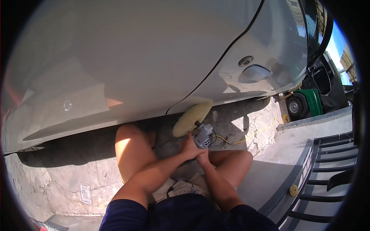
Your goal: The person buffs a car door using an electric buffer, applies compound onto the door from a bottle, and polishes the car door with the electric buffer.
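Observation:
A grey power polisher with a broad, pale yellow wool pad is in front of me, above my lap. My left hand is closed round the near side of its body. Just to the right, my right hand wraps the rear part; the fingers of both hands are partly hidden. The pad's upper edge overlaps the lower edge of a silver car, close to a door seam. Whether the pad touches the panel I cannot tell.
A yellow cord runs right from the polisher across cracked concrete. Dark metal railing stands at the right, with a small round yellowish piece beside it. Farther off is a green wheeled object. A clear wrapper lies at left.

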Motion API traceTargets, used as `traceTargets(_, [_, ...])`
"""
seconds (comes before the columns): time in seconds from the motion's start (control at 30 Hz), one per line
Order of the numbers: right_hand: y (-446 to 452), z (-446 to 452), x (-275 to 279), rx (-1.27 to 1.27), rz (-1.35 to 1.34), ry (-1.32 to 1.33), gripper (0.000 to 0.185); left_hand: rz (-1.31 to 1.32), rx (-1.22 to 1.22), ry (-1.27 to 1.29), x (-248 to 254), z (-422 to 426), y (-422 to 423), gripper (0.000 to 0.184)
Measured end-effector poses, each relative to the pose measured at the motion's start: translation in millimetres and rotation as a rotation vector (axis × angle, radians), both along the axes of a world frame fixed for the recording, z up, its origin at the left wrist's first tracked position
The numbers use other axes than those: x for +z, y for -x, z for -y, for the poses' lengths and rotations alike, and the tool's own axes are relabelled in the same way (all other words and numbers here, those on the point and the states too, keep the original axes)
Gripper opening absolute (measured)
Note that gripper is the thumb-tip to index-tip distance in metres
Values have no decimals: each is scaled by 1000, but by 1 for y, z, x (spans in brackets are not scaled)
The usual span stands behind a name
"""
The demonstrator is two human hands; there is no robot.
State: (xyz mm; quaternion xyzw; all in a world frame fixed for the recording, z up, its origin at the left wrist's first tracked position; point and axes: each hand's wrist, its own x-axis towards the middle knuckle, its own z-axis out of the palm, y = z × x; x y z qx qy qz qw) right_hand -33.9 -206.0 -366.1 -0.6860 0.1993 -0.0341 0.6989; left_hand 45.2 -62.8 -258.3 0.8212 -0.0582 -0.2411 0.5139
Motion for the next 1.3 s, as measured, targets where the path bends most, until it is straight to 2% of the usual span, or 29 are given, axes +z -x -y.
traceTargets(0.07, [1,-11,-7,1,57,37,41,12,30,48,6,-17,5,116])
traceTargets(0.17, [-1,-39,37,101,35,119,43,43,75,106,-4,-36,14,115])
traceTargets(0.27, [4,-52,21,113,99,97,44,38,103,132,3,-58,21,114])
traceTargets(0.47, [5,-78,41,168,106,128,45,101,140,168,-1,-86,28,113])
traceTargets(0.57, [5,-76,38,211,45,127,59,79,122,138,1,-93,29,113])
traceTargets(0.67, [7,-78,44,207,117,235,42,53,117,149,1,-93,29,112])
traceTargets(0.77, [6,-78,51,209,105,224,42,82,114,191,-13,-86,31,115])
traceTargets(0.87, [10,-61,33,233,91,260,43,-13,83,187,-6,-84,26,113])
traceTargets(0.97, [11,-62,38,161,-3,215,45,-25,76,183,-5,-82,24,109])
traceTargets(1.07, [14,-59,35,130,-45,225,42,55,104,170,-19,-73,27,109])
traceTargets(1.3, [12,-61,51,222,3,322,47,18,98,242,-17,-80,28,111])
